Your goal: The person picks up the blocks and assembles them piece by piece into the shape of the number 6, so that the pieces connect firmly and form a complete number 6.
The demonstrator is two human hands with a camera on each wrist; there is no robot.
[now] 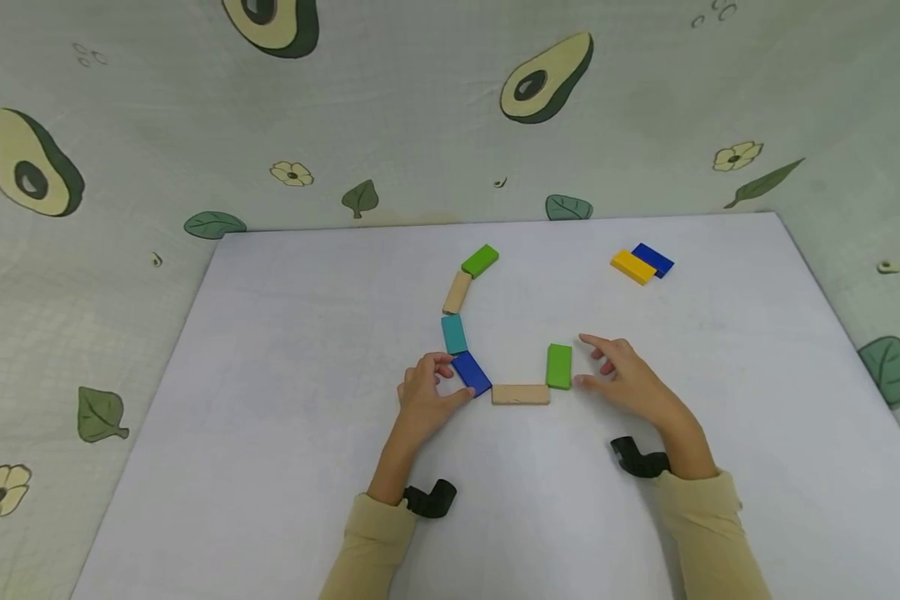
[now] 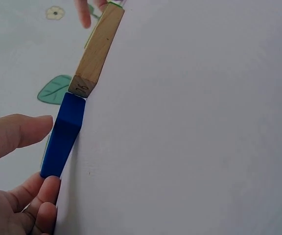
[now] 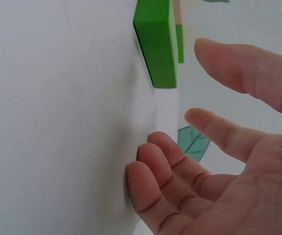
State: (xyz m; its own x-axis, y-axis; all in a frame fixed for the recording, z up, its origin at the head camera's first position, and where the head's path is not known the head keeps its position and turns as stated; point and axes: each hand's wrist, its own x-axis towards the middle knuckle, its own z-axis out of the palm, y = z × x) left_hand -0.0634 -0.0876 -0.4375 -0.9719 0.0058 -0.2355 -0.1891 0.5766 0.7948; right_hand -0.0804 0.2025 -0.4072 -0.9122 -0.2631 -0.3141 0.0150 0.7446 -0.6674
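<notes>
A curved row of flat blocks lies on the white table. My left hand (image 1: 423, 400) pinches the dark blue block (image 1: 471, 373), index finger at its upper end and thumb at its lower end. A plain wooden block (image 1: 521, 394) meets the blue one's lower corner; its end carries a marking in the left wrist view. Next to the wooden block's right end is a green block (image 1: 559, 367). Just right of this green block, my right hand (image 1: 633, 383) holds nothing, its thumb and fingers spread apart. In the right wrist view a gap separates that hand from the green block (image 3: 156, 49).
Farther up the curve come a teal block (image 1: 454, 334), another wooden block (image 1: 457, 292) and a second green block (image 1: 480, 261). At the back right, a yellow block (image 1: 633, 267) touches another blue block (image 1: 653, 260). An avocado-patterned cloth (image 1: 420, 108) surrounds the table.
</notes>
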